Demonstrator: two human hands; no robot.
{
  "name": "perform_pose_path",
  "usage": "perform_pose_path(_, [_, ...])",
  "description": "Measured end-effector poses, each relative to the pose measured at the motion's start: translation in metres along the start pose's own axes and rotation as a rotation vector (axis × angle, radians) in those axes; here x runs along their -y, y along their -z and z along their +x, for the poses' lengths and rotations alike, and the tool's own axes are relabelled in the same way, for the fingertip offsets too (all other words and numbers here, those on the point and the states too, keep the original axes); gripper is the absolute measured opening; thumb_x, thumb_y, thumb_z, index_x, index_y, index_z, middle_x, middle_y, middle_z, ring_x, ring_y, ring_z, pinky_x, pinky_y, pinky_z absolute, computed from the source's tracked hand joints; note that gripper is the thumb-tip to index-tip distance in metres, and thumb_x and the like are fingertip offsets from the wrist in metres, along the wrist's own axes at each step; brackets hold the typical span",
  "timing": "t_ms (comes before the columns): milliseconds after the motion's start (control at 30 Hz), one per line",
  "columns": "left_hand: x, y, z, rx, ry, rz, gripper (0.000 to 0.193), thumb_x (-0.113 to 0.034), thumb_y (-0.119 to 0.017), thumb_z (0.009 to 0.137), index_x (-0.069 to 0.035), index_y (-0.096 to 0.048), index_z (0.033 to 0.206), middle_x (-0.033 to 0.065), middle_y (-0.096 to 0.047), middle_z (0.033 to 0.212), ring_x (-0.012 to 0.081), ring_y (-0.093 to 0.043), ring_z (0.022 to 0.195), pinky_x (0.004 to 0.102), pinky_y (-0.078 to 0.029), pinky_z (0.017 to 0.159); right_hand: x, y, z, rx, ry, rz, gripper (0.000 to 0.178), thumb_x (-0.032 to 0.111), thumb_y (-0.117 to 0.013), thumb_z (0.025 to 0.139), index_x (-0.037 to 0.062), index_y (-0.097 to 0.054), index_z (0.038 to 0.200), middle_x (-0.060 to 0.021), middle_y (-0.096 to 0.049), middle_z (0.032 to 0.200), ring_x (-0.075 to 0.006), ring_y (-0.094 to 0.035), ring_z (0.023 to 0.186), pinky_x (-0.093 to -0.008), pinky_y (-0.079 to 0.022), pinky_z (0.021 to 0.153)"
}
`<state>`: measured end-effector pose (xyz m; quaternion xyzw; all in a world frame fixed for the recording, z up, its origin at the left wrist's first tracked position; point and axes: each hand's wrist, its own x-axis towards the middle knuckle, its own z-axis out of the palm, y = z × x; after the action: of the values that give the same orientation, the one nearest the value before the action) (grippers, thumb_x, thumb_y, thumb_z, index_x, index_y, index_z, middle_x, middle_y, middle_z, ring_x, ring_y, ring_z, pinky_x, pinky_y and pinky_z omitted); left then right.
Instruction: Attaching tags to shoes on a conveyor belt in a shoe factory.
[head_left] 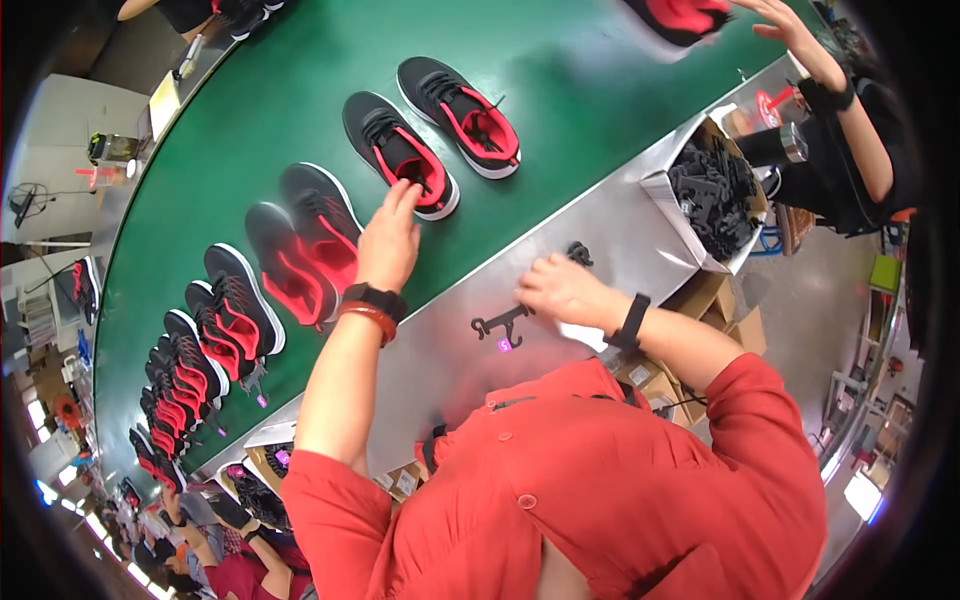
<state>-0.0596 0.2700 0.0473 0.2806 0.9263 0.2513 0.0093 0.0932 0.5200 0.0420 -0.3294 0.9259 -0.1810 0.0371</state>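
At upper centre, a black mesh shoe (392,146) is overlapped by the left hand (389,238); a hooked black plastic hanger (505,321) is noted beside the right hand (570,293). Grip cannot be confirmed.

central shoe (374,125): partly hidden by left hand (390,246) | left-hand shoe pair (280,245): blurred | top-right shoe (678,20): blurred, edge-cut
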Motion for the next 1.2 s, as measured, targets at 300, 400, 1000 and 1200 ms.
perform_pose_path(300, [0.004, -0.024, -0.002, 0.036, 0.031, -0.109, 0.014, 0.000, -0.059, 0.080, -0.006, -0.058, 0.093, 0.0100, -0.060, 0.102, 0.0346, -0.062, 0.088, 0.0429, -0.051, 0.075, 0.018, -0.045, 0.033, 0.143, 0.049, -0.046, 0.007, 0.015, -0.054, 0.076, 0.0103, -0.059, 0.073, -0.0035, -0.053, 0.073, -0.0209, -0.052, 0.084, -0.0313, -0.038, 0.077])
perform_pose_path(400, [0.002, -0.028, -0.011, 0.030, 0.034, -0.139, 0.016, 0.003, -0.061, 0.078, -0.005, -0.059, 0.091, 0.0087, -0.059, 0.100, 0.0334, -0.062, 0.088, 0.0394, -0.051, 0.074, 0.010, -0.039, 0.034, 0.218, 0.013, 0.008, 0.008, 0.015, -0.056, 0.079, 0.0101, -0.058, 0.073, -0.0061, -0.058, 0.076, -0.0222, -0.053, 0.086, -0.0338, -0.037, 0.080])
perform_pose_path(1000, [0.016, -0.030, -0.025, 0.000, 0.102, -0.139, 0.012, -0.001, -0.061, 0.079, -0.006, -0.060, 0.090, 0.0078, -0.058, 0.096, 0.0314, -0.062, 0.088, 0.0404, -0.051, 0.073, 0.014, -0.029, 0.086, -0.051, -0.816, 1.545, 0.040, 0.011, -0.047, 0.096, 0.0054, -0.043, 0.135, -0.0053, -0.061, 0.075, -0.0108, -0.059, 0.056, -0.0245, -0.049, 0.051])
perform_pose_path(1200, [0.021, -0.017, -0.031, 0.119, 0.078, 0.040, 0.044, -0.001, -0.057, 0.080, -0.016, -0.054, 0.121, 0.0098, -0.057, 0.115, 0.0316, -0.063, 0.092, 0.0414, -0.053, 0.073, -0.013, -0.015, 0.105, 0.227, -0.693, 1.373, 0.036, 0.020, -0.054, 0.094, 0.0055, -0.054, 0.126, -0.0009, -0.058, 0.060, -0.0085, -0.051, 0.045, -0.0236, -0.041, 0.044])
